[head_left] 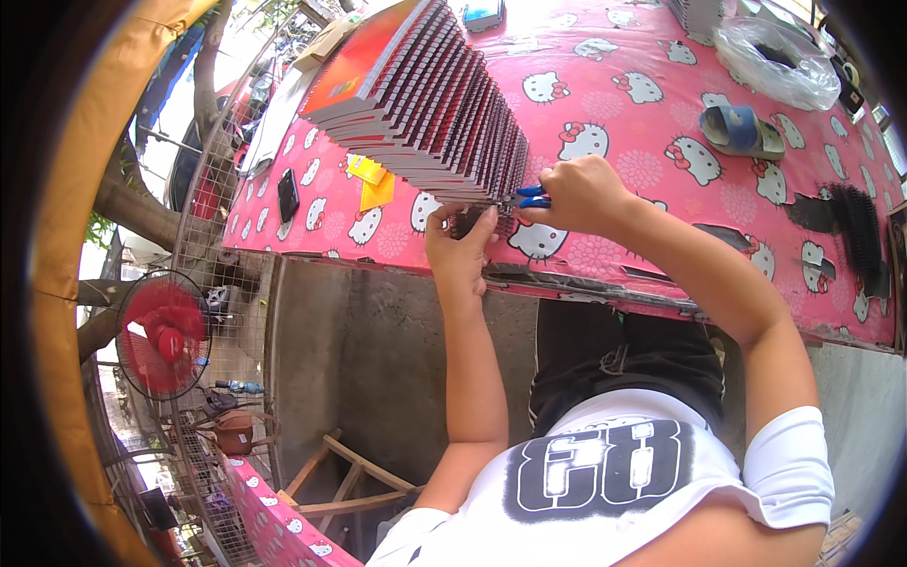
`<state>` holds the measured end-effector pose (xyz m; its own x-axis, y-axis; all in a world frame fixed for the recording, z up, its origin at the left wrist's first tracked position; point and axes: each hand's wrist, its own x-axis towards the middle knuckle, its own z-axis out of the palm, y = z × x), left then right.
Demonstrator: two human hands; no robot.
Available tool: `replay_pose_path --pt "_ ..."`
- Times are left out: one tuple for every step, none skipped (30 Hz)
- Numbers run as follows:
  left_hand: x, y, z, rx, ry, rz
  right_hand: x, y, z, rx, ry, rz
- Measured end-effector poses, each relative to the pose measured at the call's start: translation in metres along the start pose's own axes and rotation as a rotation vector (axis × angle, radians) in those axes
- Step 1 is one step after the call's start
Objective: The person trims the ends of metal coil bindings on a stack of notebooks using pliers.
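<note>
A tall, leaning stack of wire-bound notebooks (444, 118) with red-orange covers stands at the table's near edge, wire spines facing right. My right hand (581, 192) is closed around blue-handled pliers (532, 197). The tips of the pliers meet the wire spine at the bottom of the stack. Just left of them, my left hand (458, 250) pinches the near corner of the lowest notebook, thumb on top and fingers curled below. The exact bite of the plier jaws is too small to make out.
The pink cartoon-print table cover (614, 113) is torn near its front edge. On it lie a dark phone (288, 195), yellow packets (370, 180), a slipper (742, 130), a black brush (855, 227) and a clear plastic bag (779, 61). A red fan (165, 335) stands at left.
</note>
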<state>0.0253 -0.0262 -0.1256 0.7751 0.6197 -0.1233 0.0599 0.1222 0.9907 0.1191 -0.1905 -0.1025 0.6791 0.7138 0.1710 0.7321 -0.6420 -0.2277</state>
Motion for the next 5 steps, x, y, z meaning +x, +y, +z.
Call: replay_pose_path --pt "0.0005 -0.0014 -0.0013 -0.021 -0.007 -0.003 -0.0013 -0.0005 -0.0007 -0.002 -0.022 0.006" --pt "0.0012 -0.0029 -0.0028 -0.042 -0.015 -0.006 -0.0039 -0.001 -0.0018 0.006 -0.005 0.007" --pt "0.0022 -0.0045 -0.0048 -0.058 -0.014 -0.018 -0.0073 -0.0009 -0.0028 0.014 0.012 0.008" --pt "0.0032 -0.0061 -0.0073 -0.072 -0.014 -0.032 -0.0104 0.0008 -0.0031 0.022 0.029 0.012" --pt "0.0044 -0.0079 -0.0103 -0.087 -0.015 -0.045 -0.0109 0.0058 0.0008 -0.032 0.083 0.008"
